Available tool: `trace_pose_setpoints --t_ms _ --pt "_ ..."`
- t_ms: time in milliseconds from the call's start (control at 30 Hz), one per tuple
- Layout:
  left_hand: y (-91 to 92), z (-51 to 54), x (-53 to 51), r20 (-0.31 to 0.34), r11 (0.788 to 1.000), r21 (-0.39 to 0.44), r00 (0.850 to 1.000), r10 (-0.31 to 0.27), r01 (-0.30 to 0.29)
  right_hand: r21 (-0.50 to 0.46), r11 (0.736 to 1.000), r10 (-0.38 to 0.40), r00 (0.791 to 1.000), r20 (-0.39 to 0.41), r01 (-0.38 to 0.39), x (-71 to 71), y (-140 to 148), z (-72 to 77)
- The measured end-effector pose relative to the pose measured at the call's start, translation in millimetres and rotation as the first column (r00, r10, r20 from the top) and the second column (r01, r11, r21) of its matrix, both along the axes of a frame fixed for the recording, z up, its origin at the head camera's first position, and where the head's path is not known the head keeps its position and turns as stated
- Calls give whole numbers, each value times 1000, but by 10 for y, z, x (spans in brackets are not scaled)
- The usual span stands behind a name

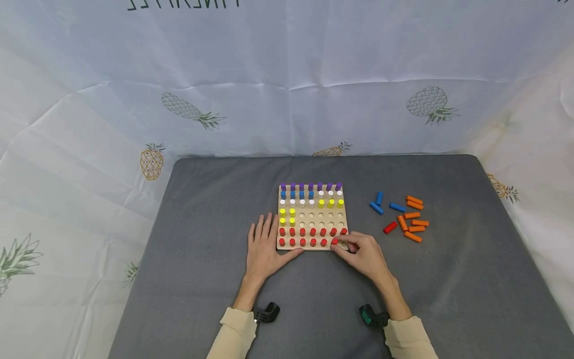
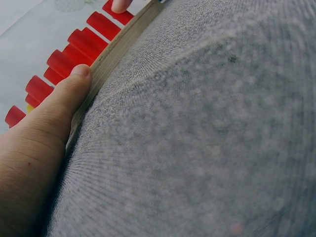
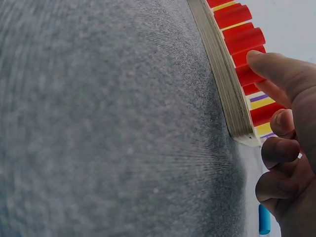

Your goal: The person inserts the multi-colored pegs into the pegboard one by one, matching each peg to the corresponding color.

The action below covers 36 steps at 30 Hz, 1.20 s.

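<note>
A wooden pegboard with rows of round holes lies on the grey table. Purple, blue, white, yellow and red pegs stand upright in it, the red ones filling most of the two nearest rows. My right hand pinches a red peg between thumb and forefinger at the front row, near its right end. In the right wrist view the thumb presses against that peg. My left hand lies flat with fingers spread along the board's left side, its thumb touching the front edge.
Right of the board lie several loose orange pegs, a few blue pegs and one red peg. A white pineapple-print cloth hangs behind the table's far edge.
</note>
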State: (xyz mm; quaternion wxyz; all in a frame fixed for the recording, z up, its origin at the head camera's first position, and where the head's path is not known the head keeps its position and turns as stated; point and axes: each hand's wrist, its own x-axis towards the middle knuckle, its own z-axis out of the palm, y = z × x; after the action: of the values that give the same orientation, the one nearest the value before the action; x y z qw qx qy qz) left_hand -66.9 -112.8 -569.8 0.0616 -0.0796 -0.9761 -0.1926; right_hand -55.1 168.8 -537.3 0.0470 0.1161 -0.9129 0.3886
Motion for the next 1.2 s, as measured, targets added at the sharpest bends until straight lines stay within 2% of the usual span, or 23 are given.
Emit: trace_pose_setpoints --t_ms 433,633,800,1000,1200 --pt "-8 2 5 -19 1000 0 1000 -2 2 18 1000 11 1000 6 -11 -1 6 18" --pt "-9 0 6 -27 1000 9 1000 -6 7 -42 997 62 998 -2 -62 -5 92 15" --pt "-6 -1 0 -25 1000 17 1000 -9 9 -49 994 102 995 1 -101 -45 316 73" --pt "-5 2 -1 -14 1000 18 1000 -6 6 28 992 122 992 41 -123 -140 710 176" --pt "-5 -1 1 -7 1000 17 1000 -2 2 140 983 103 989 104 -117 -235 1025 267"
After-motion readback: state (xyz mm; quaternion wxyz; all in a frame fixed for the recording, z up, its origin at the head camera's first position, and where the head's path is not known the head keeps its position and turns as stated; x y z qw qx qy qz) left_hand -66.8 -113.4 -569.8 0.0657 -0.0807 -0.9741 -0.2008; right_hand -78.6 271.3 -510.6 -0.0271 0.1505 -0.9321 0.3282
